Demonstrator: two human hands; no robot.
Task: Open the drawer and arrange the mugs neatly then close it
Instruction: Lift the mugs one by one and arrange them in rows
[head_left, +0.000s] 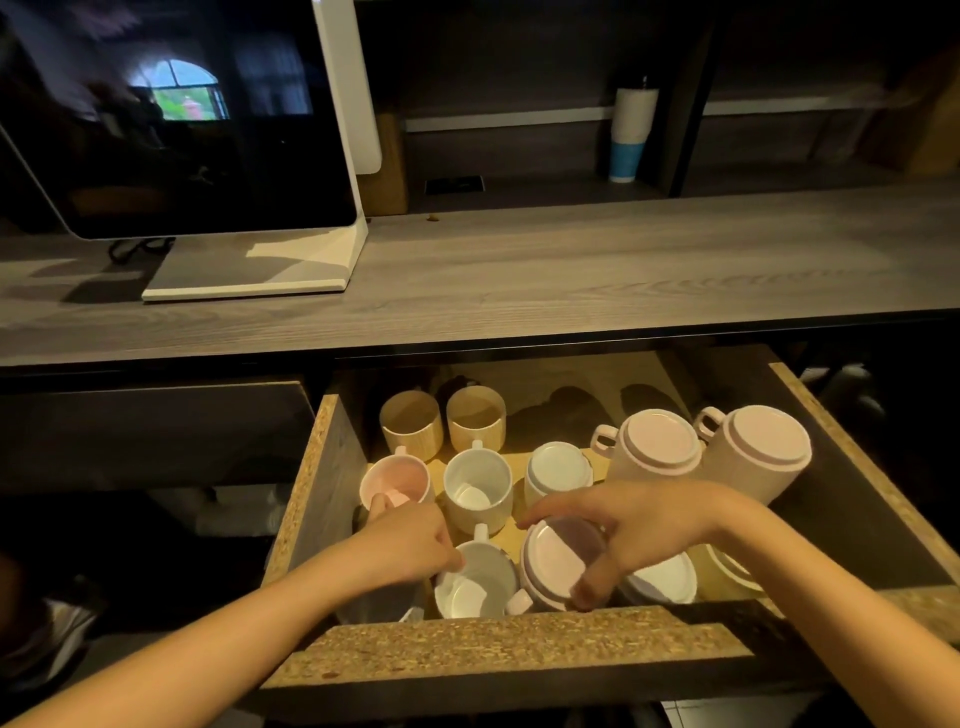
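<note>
Two hands are tidying the drawer (519, 642): right hand (628, 530) is clasping an inverted mug (558, 564), probably to realign it; left hand (410, 543) is curling, grip unclear.

Drawer (519, 644): rough, raw particleboard edges, with dark matt laminate on the side faces. Two back cups (411, 423): pale wood grain, matt. White mugs (478, 486) and pink-lined mug (396, 480): smooth glazed ceramic, softly glossy. Inverted front mug (550, 561): pale pink, with a satin sheen on the base. Countertop (571, 270): grey wood grain, matt. Monitor (182, 130): glossy black screen and smooth white stand.
</note>
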